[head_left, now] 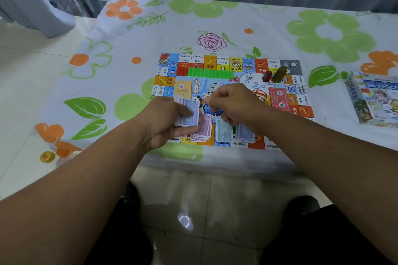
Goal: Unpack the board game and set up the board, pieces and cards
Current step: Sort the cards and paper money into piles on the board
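Note:
The colourful game board (215, 62) lies flat on the flowered tablecloth. My left hand (165, 122) grips a small stack of blue paper money (190, 113) over the board's near left part. My right hand (232, 101) hovers beside it with fingers pinched together; whether a note is in them I cannot tell. Three piles of notes lie along the near edge: purple (204, 130), teal (224, 132) and blue (244, 134). A row of green houses (210, 73), a white die (249, 76), a dark red piece (267, 76) and an olive piece (279, 74) stand on the board. A yellow card deck (183, 88) and a red deck (279, 98) rest there too.
The game box (373, 101) lies at the table's right side. A small yellow object (47, 156) sits near the left table edge. A grey chair (32, 0) stands at the far left, a curtain behind the table. My knees are below the near edge.

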Tool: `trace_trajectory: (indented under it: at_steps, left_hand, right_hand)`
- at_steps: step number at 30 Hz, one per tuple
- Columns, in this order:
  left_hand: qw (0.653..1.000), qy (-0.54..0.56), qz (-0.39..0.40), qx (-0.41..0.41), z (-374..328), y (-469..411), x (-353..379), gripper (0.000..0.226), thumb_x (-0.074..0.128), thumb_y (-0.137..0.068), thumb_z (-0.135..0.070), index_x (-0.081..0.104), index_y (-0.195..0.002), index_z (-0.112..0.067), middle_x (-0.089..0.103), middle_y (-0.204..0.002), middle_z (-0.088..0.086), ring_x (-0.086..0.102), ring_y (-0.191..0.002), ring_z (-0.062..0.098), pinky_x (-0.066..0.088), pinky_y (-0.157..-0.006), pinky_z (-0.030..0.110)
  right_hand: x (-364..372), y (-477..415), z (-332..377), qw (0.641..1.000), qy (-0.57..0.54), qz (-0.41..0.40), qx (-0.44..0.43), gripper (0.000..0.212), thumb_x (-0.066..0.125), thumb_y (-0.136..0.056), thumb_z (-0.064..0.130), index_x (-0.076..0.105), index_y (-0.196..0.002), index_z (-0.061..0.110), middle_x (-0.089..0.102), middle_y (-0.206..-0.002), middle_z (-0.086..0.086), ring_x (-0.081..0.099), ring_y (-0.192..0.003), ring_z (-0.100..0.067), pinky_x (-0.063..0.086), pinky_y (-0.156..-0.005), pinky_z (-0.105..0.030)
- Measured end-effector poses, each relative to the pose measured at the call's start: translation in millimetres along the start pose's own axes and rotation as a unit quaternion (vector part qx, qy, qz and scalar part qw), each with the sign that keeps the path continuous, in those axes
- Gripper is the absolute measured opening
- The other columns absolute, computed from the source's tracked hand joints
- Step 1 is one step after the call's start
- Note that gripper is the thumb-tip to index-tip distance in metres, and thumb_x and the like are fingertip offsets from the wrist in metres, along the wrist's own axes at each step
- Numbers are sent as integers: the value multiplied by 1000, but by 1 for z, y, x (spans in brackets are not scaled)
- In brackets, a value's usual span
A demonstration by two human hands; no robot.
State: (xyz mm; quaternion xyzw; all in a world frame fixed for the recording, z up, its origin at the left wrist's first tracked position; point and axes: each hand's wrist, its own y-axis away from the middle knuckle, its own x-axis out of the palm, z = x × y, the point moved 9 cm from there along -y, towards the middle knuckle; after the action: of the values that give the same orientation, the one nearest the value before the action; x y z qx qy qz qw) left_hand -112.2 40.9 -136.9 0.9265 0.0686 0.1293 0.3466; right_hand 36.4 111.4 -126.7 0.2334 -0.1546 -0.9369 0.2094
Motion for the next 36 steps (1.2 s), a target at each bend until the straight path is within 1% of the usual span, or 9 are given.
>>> trace_trajectory:
  at_steps: [3, 7, 11, 20, 24, 26, 30, 34, 36]
  left_hand:
    - [1000, -10, 10, -5, 4, -3, 7, 34, 57, -90, 14, 63, -120, -1, 73, -112, 19, 75, -93, 31, 63, -68, 39]
    - [1000, -20, 19, -12, 6, -8, 18, 31, 64, -87, 13, 64, -117, 4, 74, -108, 19, 75, -93, 31, 63, -67, 37]
    - [999, -34, 29, -17, 8, -10, 32, 27, 65, -87, 12, 65, -112, 2, 75, -107, 18, 75, -94, 31, 63, -68, 37]
    - [999, -26, 14, -16, 11, -15, 38, 25, 61, -90, 11, 62, -114, 8, 74, -98, 20, 74, -82, 26, 63, -67, 38]
    - [999, -41, 16, -20, 13, -13, 43, 10, 60, -93, 5, 66, -101, 7, 72, -94, 21, 73, -85, 27, 63, -72, 40]
    - [999, -33, 16, -26, 14, -13, 44, 13, 57, -94, 3, 65, -104, 7, 72, -95, 20, 72, -87, 29, 64, -72, 41]
    - [999, -13, 27, -35, 15, -13, 48, 26, 49, -93, 2, 60, -116, 5, 72, -97, 20, 73, -86, 29, 63, -66, 38]
    - [999, -7, 30, -36, 15, -11, 50, 27, 46, -93, 7, 60, -115, 6, 72, -100, 21, 75, -90, 31, 63, -66, 40]
    - [999, -5, 36, -33, 14, -10, 51, 26, 48, -92, 12, 59, -116, 8, 73, -104, 23, 75, -92, 34, 63, -66, 41]
  right_hand:
    - [0, 4, 2, 999, -18, 20, -18, 24, 68, -96, 27, 68, -100, 3, 72, -89, -13, 55, -52, -11, 43, -45, -25]
    - [-10, 8, 2, 999, -21, 12, -31, 17, 71, -93, 17, 69, -99, 1, 68, -72, -1, 56, -53, -12, 44, -44, -24]
    - [-21, 11, -3, 1000, -17, 3, -18, 9, 71, -91, 9, 70, -97, 2, 67, -69, -2, 57, -50, -8, 45, -45, -24]
    - [-64, 23, -35, 997, 58, -33, 46, 5, 71, -91, 11, 73, -88, 7, 65, -55, 5, 57, -45, -5, 43, -41, -18]
    - [-74, 26, -47, 993, 89, -34, 64, 7, 73, -91, 14, 73, -90, 7, 72, -75, -10, 59, -55, -11, 46, -45, -19]
    - [-75, 27, -50, 992, 97, -33, 67, 7, 73, -91, 13, 73, -91, 6, 73, -84, -16, 59, -57, -13, 47, -48, -21]
    - [-75, 28, -51, 990, 114, -24, 75, 8, 71, -92, 15, 73, -95, 7, 72, -85, -7, 63, -65, -11, 46, -51, -20]
    - [-76, 26, -48, 989, 125, -41, 67, 9, 73, -91, 12, 73, -99, 8, 67, -91, 0, 61, -81, -10, 44, -58, -22]
    - [-74, 26, -43, 991, 118, -47, 47, 10, 74, -90, 11, 72, -99, 9, 66, -90, 1, 60, -81, -9, 43, -60, -21]
